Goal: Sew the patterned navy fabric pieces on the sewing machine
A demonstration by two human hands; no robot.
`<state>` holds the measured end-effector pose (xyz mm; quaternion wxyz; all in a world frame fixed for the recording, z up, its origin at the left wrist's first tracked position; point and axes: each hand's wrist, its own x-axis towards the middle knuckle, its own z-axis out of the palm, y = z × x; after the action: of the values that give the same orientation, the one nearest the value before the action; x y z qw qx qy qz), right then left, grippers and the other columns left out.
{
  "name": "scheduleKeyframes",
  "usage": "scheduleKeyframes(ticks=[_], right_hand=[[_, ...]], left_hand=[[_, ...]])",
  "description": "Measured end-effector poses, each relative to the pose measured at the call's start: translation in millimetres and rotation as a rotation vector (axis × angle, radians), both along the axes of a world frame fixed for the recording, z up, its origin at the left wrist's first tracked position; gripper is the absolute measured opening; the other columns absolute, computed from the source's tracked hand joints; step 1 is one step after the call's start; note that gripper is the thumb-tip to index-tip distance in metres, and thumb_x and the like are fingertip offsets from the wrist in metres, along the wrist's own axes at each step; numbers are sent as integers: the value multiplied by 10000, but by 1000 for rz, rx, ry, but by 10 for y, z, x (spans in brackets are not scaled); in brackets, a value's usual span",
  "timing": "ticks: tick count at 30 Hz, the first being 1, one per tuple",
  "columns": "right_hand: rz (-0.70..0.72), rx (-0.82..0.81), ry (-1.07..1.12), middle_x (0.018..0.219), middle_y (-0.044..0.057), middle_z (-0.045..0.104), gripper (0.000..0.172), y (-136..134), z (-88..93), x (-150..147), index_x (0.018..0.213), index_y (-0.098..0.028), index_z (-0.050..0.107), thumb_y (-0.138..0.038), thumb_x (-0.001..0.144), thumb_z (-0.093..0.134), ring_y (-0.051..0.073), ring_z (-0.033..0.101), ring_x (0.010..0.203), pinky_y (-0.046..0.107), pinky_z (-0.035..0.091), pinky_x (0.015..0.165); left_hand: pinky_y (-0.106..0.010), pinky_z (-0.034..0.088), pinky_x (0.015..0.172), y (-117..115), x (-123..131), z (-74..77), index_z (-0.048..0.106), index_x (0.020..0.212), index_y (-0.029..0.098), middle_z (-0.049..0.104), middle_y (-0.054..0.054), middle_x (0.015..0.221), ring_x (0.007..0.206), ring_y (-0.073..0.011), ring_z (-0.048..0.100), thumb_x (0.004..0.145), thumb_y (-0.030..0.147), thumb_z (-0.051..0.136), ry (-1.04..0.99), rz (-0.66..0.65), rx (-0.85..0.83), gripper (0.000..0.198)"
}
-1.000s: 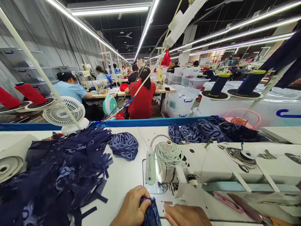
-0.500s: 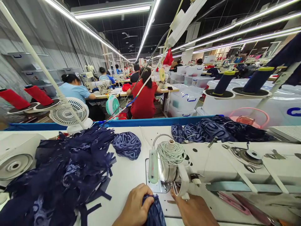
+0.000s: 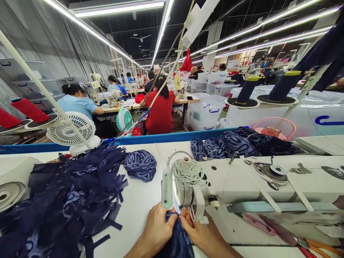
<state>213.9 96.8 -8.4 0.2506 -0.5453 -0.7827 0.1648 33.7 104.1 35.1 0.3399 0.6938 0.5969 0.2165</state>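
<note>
A dark blue patterned fabric piece (image 3: 176, 240) lies between my hands, just in front of the sewing machine's needle area. My left hand (image 3: 158, 224) pinches its upper edge between thumb and fingers. From the other side, my right hand (image 3: 197, 227) pinches the same edge, with part of its fingers behind the machine's white guard. The sewing machine head (image 3: 188, 193) stands over both hands, with a coil of pale green cord (image 3: 186, 172) on top and a green-cased lamp (image 3: 167, 190) at its left. The needle and presser foot are mostly hidden.
Dark blue fabric strips (image 3: 72, 200) are heaped on the left. A patterned fabric stack (image 3: 140, 165) sits behind the machine, and bundled pieces (image 3: 228, 143) line the back right. Scissors (image 3: 295, 238) and a pink tool (image 3: 259, 224) lie at right. People sit at machines ahead.
My left hand has moved up toward the needle area with the fabric. My right hand has come from the machine's foot to the fabric's edge. The view has shifted slightly right.
</note>
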Motion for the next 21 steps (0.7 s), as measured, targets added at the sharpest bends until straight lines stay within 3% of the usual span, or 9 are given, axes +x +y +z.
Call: scheduleKeyframes(ticks=[4, 7, 12, 16, 21], right_hand=[[38, 163, -119, 969, 100, 712, 259, -85, -82, 142, 1072, -212, 672, -226, 942, 449, 273, 671, 811, 355, 502, 724], [168, 392, -294, 1073, 105, 699, 260, -185, -67, 269, 1212, -222, 636, -235, 1009, 474, 247, 679, 873, 322, 527, 736], [179, 552, -380, 1004, 83, 708, 220, -259, -130, 329, 1163, -234, 672, -243, 1015, 509, 235, 686, 890, 314, 542, 749], [183, 562, -372, 954, 71, 700, 239, -265, -209, 289, 1171, -199, 674, -212, 1023, 486, 233, 684, 825, 340, 537, 719], [146, 587, -251, 933, 64, 691, 244, -237, -182, 238, 1132, -190, 676, -169, 1026, 457, 223, 661, 773, 345, 523, 714]], left_hand=[[-299, 440, 819, 56, 69, -55, 653, 854, 199, 679, -60, 915, 893, -234, 624, 844, 224, 549, 25, 22, 48, 108], [-300, 450, 861, 60, 85, -66, 660, 839, 211, 680, -58, 904, 920, -236, 629, 853, 244, 533, 21, 12, 78, 133], [-314, 471, 894, 57, 68, -69, 691, 844, 218, 690, -64, 880, 935, -245, 647, 873, 292, 506, -11, 22, 136, 201], [-329, 471, 938, 54, 60, -79, 691, 757, 228, 692, -77, 817, 1016, -275, 645, 875, 322, 497, -25, 11, 163, 246], [-368, 461, 972, 37, 58, -101, 707, 810, 217, 709, -95, 827, 1012, -294, 656, 865, 302, 488, 14, 11, 133, 241]])
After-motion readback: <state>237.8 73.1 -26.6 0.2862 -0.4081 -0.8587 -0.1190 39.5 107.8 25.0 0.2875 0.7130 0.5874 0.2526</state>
